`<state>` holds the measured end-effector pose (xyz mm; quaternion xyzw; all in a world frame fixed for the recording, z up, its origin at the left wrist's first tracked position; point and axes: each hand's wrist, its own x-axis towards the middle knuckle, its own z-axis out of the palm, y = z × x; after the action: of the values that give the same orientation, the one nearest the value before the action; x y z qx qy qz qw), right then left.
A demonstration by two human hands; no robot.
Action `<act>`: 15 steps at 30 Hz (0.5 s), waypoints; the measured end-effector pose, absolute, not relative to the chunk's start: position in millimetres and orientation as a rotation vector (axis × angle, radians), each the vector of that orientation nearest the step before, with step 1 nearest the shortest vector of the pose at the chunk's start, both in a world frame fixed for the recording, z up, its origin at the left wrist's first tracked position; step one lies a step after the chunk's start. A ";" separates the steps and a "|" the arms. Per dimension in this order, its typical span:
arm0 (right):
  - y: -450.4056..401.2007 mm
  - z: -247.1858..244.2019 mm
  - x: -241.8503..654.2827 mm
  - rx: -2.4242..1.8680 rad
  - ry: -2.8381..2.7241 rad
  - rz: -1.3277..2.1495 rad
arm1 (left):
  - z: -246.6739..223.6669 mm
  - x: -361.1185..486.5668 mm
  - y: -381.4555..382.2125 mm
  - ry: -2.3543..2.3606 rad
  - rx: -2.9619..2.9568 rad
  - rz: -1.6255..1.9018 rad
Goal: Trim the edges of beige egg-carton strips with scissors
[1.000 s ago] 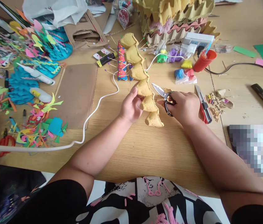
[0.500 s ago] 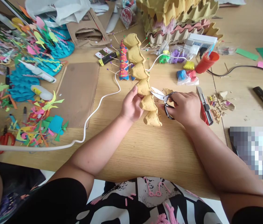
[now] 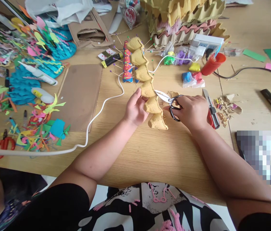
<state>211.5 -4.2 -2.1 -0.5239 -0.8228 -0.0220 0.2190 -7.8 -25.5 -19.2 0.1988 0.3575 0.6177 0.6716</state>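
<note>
The left hand (image 3: 135,110) is closed around a strip of yellow egg-carton cups (image 3: 147,83) at the middle of the table (image 3: 150,154), the strip running from the hands toward 12 o'clock. At 3 o'clock of the strip, the right hand (image 3: 192,112) grips black-handled scissors (image 3: 168,99) whose blades touch the strip's edge. A red utility knife (image 3: 211,110) lies just beside the right hand at 3 o'clock, a white cord (image 3: 97,110) curves off at 9 o'clock, and a red cup (image 3: 211,64) stands toward 1 o'clock.
</note>
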 end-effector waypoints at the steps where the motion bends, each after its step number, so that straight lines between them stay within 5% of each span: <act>1: -4.4 -1.8 211.5 -1.454 -2.276 -0.063 | -19.1 -7.9 -25.7 0.808 0.445 1.385; 15: -3.8 -3.2 212.7 -1.448 -2.318 -0.097 | -20.8 -6.4 -25.0 0.721 0.469 1.389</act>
<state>212.7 -3.8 -3.2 -0.5186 -0.8301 -0.0347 0.2017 -6.4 -25.0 -20.8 0.2092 0.3217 0.6199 0.6844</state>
